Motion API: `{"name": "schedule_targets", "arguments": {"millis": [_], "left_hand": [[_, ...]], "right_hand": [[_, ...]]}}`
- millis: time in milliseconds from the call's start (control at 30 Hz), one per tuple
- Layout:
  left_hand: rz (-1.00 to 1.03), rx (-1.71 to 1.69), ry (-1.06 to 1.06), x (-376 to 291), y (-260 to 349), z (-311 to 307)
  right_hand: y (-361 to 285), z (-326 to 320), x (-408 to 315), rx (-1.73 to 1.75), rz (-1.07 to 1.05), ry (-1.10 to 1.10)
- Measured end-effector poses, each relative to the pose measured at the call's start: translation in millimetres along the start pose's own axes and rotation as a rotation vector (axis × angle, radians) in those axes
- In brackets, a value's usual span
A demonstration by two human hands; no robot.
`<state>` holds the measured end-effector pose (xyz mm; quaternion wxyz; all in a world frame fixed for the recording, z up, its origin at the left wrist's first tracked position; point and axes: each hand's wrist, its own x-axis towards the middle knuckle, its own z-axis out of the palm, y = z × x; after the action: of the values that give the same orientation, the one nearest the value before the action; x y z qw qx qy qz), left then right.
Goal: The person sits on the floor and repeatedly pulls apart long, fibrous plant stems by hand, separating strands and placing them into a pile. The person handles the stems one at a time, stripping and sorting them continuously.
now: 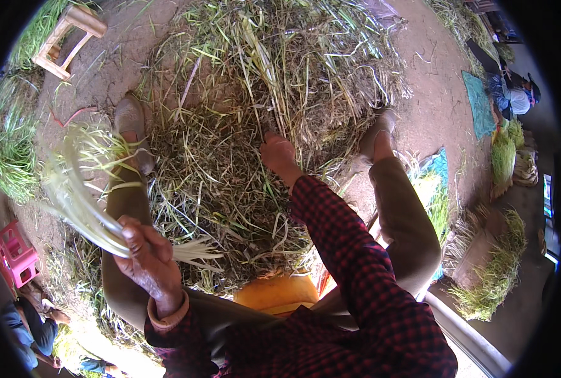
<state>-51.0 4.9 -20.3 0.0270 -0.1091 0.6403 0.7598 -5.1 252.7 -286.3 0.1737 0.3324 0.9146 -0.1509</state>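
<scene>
My left hand [148, 260] is closed around a bunch of long pale plant stalks [98, 217], whose leafy ends curve up to the left, partly blurred, while the pale ends stick out to the right. Farther forward, my right hand [279, 153] reaches down to the big heap of loose stalks and dry plant litter [224, 189] between my feet. Its fingertips meet some long stalks [268, 80] lying on the heap; whether they grip them cannot be told.
A wooden stool [68, 42] stands at the upper left, a pink plastic stool [18, 255] at the lower left. Green bundles [11, 137] lie along the left edge. An orange object [276, 293] is between my legs. Other people are at the far right [516, 97] and lower left [39, 330].
</scene>
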Motion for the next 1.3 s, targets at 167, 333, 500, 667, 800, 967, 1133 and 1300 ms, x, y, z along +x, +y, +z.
{"name": "schedule_targets", "arguments": {"millis": [167, 333, 500, 667, 800, 967, 1133, 1300], "left_hand": [[-0.172, -0.063, -0.163, -3, -13, -7], [-0.333, -0.127, -0.203, -7, -27, -2], [-0.365, -0.146, -0.299, -12, -39, 1], [-0.446, -0.063, -0.343, -14, -58, -2], [-0.474, 0.058, -0.408, -19, -72, -4], [-0.505, 0.150, -0.491, -20, -86, -11], [-0.557, 0.181, -0.591, -28, -78, -8], [-0.637, 0.307, -0.664, -34, -67, -5]], "right_hand": [[2, -59, -27, 0.396, -0.135, -0.096], [2, -93, -82, 0.365, -0.228, -0.023], [-1, -88, -158, 0.668, -0.286, -0.161], [-14, -88, -245, 0.826, -0.175, -0.281], [-22, -94, -297, 0.914, -0.162, -0.377], [-30, -106, -339, 0.950, -0.300, -0.362], [-38, -117, -362, 0.890, -0.403, -0.480], [-45, -130, -363, 0.741, -0.495, -0.489]]}}
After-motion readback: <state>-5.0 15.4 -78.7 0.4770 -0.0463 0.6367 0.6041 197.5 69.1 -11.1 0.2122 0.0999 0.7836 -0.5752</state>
